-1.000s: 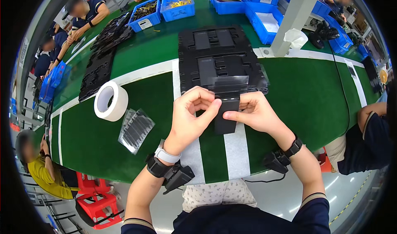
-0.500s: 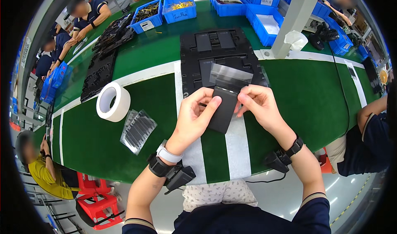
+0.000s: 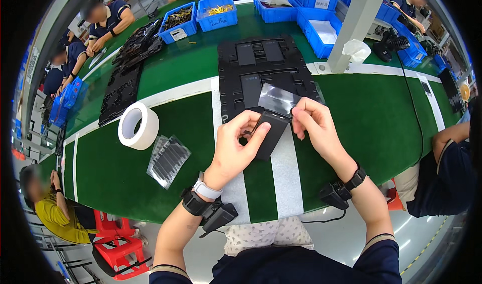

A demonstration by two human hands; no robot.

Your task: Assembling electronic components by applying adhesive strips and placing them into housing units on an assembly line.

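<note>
My left hand [image 3: 233,146] is closed round a flat black rectangular block [image 3: 271,139], its thumb lying along the front face. The block is tilted, its far narrow end showing. A clear plastic film [image 3: 276,99] stands out beyond that end. My right hand [image 3: 320,127] pinches at the film's right edge beside the block's corner; the exact contact is partly hidden by the fingers. Beneath and beyond the hands, a black moulded tray [image 3: 296,65] lies on the green table, with similar dark blocks [image 3: 271,50] set in its recesses.
A white tape roll [image 3: 149,128] stands at left, near a fanned stack of clear film pieces [image 3: 169,161]. Blue bins [image 3: 217,18] line the far side, beside a grey post [image 3: 351,38]. Black trays [image 3: 120,91] lie far left. People work around the table.
The block has tipped so that its far end shows more. The film has turned and shifted slightly right. My right hand has risen a little, its fingers now at the film's edge.
</note>
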